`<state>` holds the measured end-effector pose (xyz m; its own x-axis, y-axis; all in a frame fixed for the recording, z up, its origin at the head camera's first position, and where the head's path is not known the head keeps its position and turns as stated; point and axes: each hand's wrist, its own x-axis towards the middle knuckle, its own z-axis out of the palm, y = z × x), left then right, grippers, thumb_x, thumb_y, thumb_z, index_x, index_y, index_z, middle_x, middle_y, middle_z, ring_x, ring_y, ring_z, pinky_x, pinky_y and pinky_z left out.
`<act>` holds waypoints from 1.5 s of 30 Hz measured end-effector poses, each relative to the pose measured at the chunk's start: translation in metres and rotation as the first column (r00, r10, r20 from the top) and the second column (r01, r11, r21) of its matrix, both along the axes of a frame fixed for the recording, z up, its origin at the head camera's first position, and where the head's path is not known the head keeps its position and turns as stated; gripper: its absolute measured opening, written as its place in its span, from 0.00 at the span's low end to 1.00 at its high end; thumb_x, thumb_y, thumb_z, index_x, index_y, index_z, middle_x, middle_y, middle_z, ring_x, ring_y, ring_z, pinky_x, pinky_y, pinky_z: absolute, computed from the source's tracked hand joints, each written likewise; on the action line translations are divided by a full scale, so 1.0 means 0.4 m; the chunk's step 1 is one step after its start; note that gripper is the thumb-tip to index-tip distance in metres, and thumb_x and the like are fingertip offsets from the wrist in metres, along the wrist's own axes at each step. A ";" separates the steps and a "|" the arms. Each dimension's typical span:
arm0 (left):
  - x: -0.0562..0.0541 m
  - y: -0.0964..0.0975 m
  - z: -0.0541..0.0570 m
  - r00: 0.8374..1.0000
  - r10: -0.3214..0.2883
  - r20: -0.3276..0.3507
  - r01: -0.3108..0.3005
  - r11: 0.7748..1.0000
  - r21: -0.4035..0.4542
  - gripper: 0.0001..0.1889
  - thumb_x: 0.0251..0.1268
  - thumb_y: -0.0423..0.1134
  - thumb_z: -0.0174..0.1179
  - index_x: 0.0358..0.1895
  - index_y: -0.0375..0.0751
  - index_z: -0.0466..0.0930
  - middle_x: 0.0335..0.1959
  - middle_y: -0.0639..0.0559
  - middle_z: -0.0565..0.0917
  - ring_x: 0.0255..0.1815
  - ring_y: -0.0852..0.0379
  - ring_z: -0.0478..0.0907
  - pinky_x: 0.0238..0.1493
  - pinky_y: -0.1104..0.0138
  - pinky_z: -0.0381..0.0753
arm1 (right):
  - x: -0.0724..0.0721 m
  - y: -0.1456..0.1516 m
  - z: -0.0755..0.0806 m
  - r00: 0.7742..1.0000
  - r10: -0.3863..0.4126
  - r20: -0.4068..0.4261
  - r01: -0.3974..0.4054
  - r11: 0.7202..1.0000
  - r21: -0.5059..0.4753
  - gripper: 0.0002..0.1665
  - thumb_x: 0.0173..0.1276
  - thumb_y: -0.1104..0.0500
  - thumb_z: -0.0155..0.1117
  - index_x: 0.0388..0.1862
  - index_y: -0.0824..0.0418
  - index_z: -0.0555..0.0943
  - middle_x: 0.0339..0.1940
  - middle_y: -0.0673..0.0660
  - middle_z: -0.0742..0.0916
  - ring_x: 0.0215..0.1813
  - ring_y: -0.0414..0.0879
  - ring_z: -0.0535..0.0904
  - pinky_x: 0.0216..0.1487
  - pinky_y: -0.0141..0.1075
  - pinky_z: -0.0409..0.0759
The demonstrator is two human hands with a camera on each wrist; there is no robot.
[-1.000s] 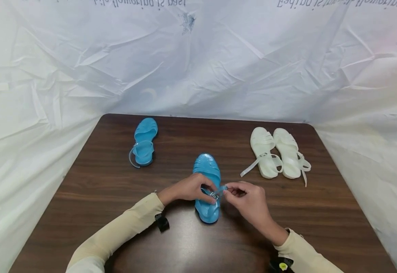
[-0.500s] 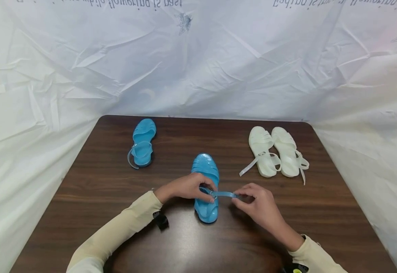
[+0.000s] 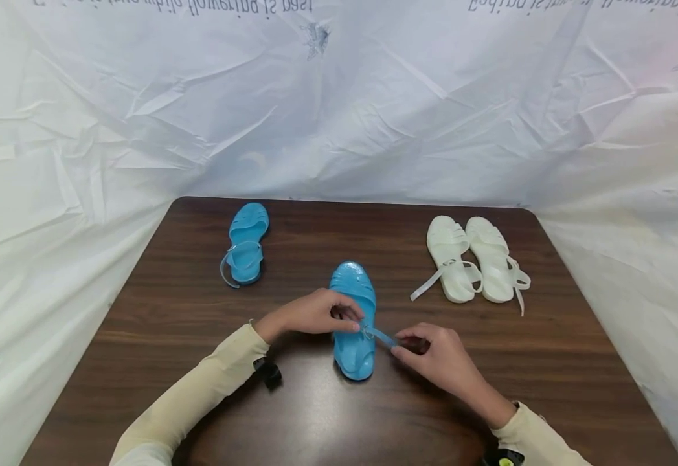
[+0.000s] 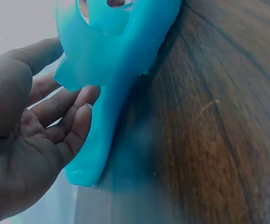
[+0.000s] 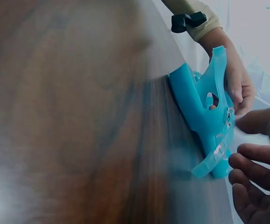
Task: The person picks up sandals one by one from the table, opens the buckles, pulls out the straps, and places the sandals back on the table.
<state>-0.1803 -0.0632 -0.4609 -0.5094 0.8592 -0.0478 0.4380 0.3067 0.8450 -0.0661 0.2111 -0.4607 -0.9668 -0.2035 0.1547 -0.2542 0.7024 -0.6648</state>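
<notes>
A blue jelly sandal (image 3: 353,356) lies on the table, toe pointing away. My left hand (image 3: 319,312) is at its ankle strap beside the buckle, thumb and fingers curled in around the strap. In the left wrist view, the fingertips (image 4: 86,109) lie along the sandal's side and the thumb tip is hidden behind the strap. The strap's loose tail (image 5: 209,161) runs out through the buckle (image 5: 229,115) and hangs free in the right wrist view. Close beside the tail, my right hand (image 3: 434,356) has its fingers parted, holding nothing.
A second blue sandal (image 3: 245,260) lies at the back left, its strap undone. Two white sandals (image 3: 448,249) stand side by side at the back right with loose straps. White sheeting (image 3: 339,116) hangs behind the brown wooden table (image 3: 245,414).
My right hand has drawn the strap tail out to the right, then let it go, and the tail has dropped lower. My left hand has shifted slightly up and left.
</notes>
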 end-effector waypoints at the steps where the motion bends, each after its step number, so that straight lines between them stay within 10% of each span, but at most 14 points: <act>1: 0.000 0.000 -0.001 1.000 -0.002 0.000 0.002 1.000 0.000 0.16 0.75 0.47 0.62 0.57 0.44 0.85 0.47 0.62 0.88 0.47 0.68 0.84 0.49 0.68 0.83 | -0.005 -0.006 0.001 1.000 -0.004 0.003 0.004 1.000 -0.001 0.11 0.61 0.53 0.80 0.41 0.54 0.90 0.32 0.41 0.88 0.32 0.34 0.81 0.33 0.30 0.80; 12: 0.003 0.003 -0.008 0.999 -0.029 -0.018 0.029 1.000 0.000 0.15 0.78 0.45 0.58 0.59 0.43 0.83 0.45 0.61 0.87 0.45 0.68 0.83 0.49 0.69 0.83 | -0.050 -0.101 -0.001 1.000 -0.010 0.002 0.010 1.000 0.018 0.20 0.61 0.39 0.77 0.40 0.51 0.90 0.32 0.43 0.87 0.35 0.34 0.80 0.36 0.32 0.80; 45: 0.021 -0.023 -0.029 0.993 0.113 -0.020 -0.111 0.991 0.081 0.09 0.68 0.44 0.69 0.48 0.50 0.91 0.41 0.63 0.90 0.34 0.63 0.84 0.37 0.67 0.85 | -0.054 -0.137 -0.027 0.995 0.022 -0.097 -0.022 1.000 -0.001 0.08 0.56 0.58 0.80 0.34 0.57 0.90 0.29 0.43 0.84 0.30 0.33 0.77 0.31 0.28 0.78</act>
